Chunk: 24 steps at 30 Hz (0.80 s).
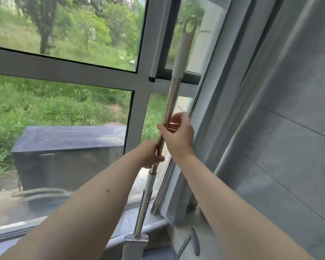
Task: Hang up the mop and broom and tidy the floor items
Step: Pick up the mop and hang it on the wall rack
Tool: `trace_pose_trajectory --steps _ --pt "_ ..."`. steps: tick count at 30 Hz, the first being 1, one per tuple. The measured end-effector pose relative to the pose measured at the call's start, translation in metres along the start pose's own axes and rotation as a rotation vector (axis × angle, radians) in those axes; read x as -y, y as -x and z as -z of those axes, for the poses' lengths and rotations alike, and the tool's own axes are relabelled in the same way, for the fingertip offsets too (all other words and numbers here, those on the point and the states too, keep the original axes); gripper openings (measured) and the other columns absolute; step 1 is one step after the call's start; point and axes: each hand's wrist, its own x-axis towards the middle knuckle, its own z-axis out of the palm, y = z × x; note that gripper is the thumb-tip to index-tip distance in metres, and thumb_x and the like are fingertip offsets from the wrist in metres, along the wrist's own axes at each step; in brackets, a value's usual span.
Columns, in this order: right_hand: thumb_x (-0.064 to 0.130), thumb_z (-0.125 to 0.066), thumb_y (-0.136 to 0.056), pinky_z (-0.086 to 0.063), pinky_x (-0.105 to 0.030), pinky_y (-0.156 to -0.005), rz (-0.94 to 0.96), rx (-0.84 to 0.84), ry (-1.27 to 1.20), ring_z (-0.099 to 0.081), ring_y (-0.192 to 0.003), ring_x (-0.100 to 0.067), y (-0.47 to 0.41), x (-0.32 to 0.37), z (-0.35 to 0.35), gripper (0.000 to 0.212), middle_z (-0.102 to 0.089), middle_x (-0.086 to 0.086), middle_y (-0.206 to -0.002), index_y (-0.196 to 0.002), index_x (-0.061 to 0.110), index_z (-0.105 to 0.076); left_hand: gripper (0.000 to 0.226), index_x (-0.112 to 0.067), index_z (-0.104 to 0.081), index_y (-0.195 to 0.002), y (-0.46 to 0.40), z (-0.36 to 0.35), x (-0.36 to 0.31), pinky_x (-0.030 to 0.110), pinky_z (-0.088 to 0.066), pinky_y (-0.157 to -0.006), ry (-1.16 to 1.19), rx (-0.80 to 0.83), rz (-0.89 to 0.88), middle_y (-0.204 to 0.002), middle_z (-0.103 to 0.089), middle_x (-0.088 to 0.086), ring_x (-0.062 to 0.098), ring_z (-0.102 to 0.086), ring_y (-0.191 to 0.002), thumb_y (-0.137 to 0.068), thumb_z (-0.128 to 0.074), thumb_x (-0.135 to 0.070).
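Note:
A mop (174,94) with a shiny metal pole stands nearly upright in front of a window. Its white upper grip ends in an oval hanging loop (190,27) near the top of the view. The flat grey mop head (134,244) hangs at the bottom edge. My left hand (151,156) is closed around the pole just above a white collar. My right hand (177,136) grips the pole a little higher. No broom is in sight.
A grey window frame (139,102) fills the left and centre, with greenery and a dark box (68,158) outside. A grey tiled wall (289,128) rises on the right. A grey sill (128,222) runs below, and another grey tool (194,241) lies at the bottom right.

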Motion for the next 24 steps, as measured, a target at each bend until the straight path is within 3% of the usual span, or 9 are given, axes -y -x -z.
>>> trace_pose_trajectory --steps 4,8,11,15,18,21,24 --pt "0.013 -0.078 -0.075 -0.056 -0.020 -0.071 0.044 -0.037 -0.030 -0.063 -0.068 -0.003 -0.035 0.010 0.046 0.035 -0.062 0.013 -0.074 -0.095 0.019 -0.051 0.025 -0.002 -0.057 -0.106 -0.030 0.009 -0.053 0.041 -0.062 -0.068 0.046 0.103 -0.038 -0.098 -0.066 0.019 0.035 -0.073 -0.077 -0.089 -0.062 -0.020" --pt "0.016 -0.076 -0.078 -0.050 -0.006 -0.063 0.074 -0.042 0.009 -0.061 -0.065 0.004 -0.049 0.013 0.082 0.022 -0.063 0.014 -0.074 -0.093 0.017 -0.060 0.028 -0.001 -0.057 -0.106 -0.050 0.011 -0.089 0.039 -0.063 -0.065 -0.004 0.213 -0.059 -0.094 -0.070 0.021 0.035 -0.074 -0.074 -0.088 -0.063 -0.022" --pt "0.016 -0.076 -0.078 -0.047 -0.004 -0.061 0.028 -0.062 0.030 -0.059 -0.061 0.008 -0.051 0.014 0.108 0.020 -0.062 0.015 -0.071 -0.088 0.020 -0.059 0.026 -0.005 -0.052 -0.105 -0.056 0.005 -0.114 0.044 -0.062 -0.069 -0.050 0.320 -0.094 -0.087 -0.069 0.020 0.036 -0.074 -0.076 -0.088 -0.063 -0.021" --pt "0.014 -0.077 -0.076 -0.052 -0.013 -0.064 -0.037 -0.128 0.106 -0.059 -0.062 -0.002 -0.044 0.019 0.139 0.019 -0.062 0.010 -0.069 -0.079 0.020 -0.060 0.035 -0.004 -0.054 -0.113 -0.052 -0.006 -0.142 0.042 -0.061 -0.076 -0.142 0.497 -0.114 -0.080 -0.069 0.017 0.033 -0.075 -0.076 -0.086 -0.065 -0.024" --pt "0.019 -0.076 -0.078 -0.055 -0.022 -0.064 -0.058 -0.163 0.204 -0.059 -0.059 -0.005 -0.027 0.022 0.159 0.021 -0.062 0.010 -0.065 -0.071 0.027 -0.058 0.036 -0.008 -0.061 -0.101 -0.040 -0.010 -0.163 0.033 -0.062 -0.076 -0.199 0.561 -0.208 -0.090 -0.072 0.015 0.027 -0.075 -0.084 -0.080 -0.072 -0.036" --pt "0.026 -0.075 -0.079 -0.060 -0.037 -0.075 -0.120 -0.233 0.279 -0.066 -0.067 -0.014 -0.005 0.028 0.174 0.015 -0.067 0.005 -0.069 -0.073 0.025 -0.061 0.038 -0.007 -0.063 -0.101 -0.026 -0.012 -0.182 0.031 -0.061 -0.081 -0.141 0.570 -0.309 -0.098 -0.072 0.011 0.024 -0.074 -0.090 -0.078 -0.074 -0.035" --pt "0.029 -0.074 -0.079 -0.059 -0.044 -0.080 -0.180 -0.319 0.334 -0.071 -0.078 -0.025 0.014 0.041 0.184 0.016 -0.071 -0.004 -0.076 -0.081 0.015 -0.066 0.025 -0.010 -0.062 -0.091 -0.008 -0.020 -0.194 0.031 -0.060 -0.083 -0.078 0.630 -0.358 -0.093 -0.072 0.007 0.026 -0.075 -0.089 -0.081 -0.072 -0.031"
